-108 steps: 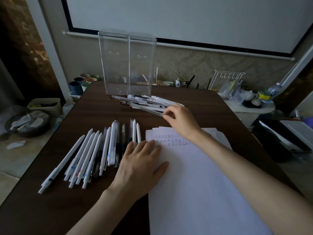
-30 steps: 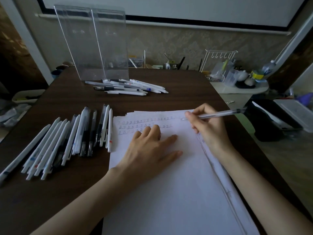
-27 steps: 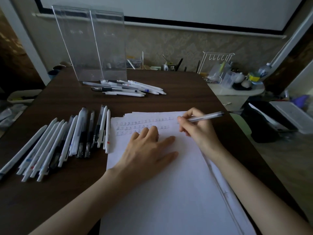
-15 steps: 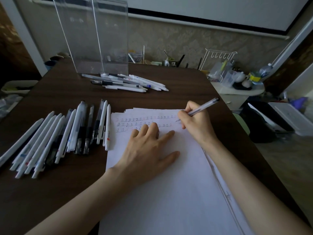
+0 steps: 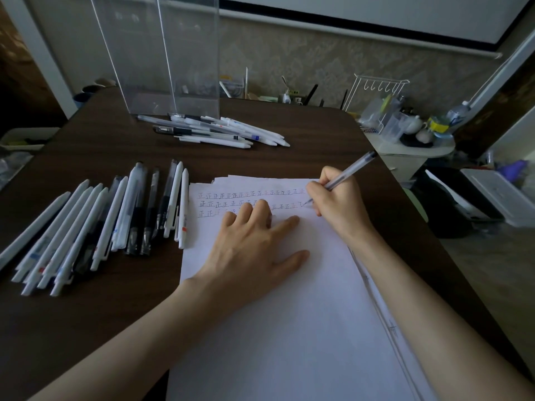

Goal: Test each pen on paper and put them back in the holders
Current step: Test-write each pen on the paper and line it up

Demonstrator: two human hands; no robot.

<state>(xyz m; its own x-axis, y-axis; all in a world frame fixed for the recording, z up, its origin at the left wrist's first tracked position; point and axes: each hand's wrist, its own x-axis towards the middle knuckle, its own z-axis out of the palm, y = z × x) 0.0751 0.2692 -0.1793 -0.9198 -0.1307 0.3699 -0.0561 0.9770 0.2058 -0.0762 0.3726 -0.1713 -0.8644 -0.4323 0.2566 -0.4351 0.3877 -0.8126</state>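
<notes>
Clear pen (image 5: 347, 172), pinched in right hand (image 5: 338, 201) grip, now touches paper (image 5: 289, 328); left hand (image 5: 254, 250) flat.

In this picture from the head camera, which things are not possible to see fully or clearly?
Head view: parts of the written rows lie under the left hand.
Head view: the tops of the clear holders are cut off by the upper edge.
Head view: the leftmost pen runs off the left edge.
Head view: the prints on the row of pens are too small and dim to read.
</notes>
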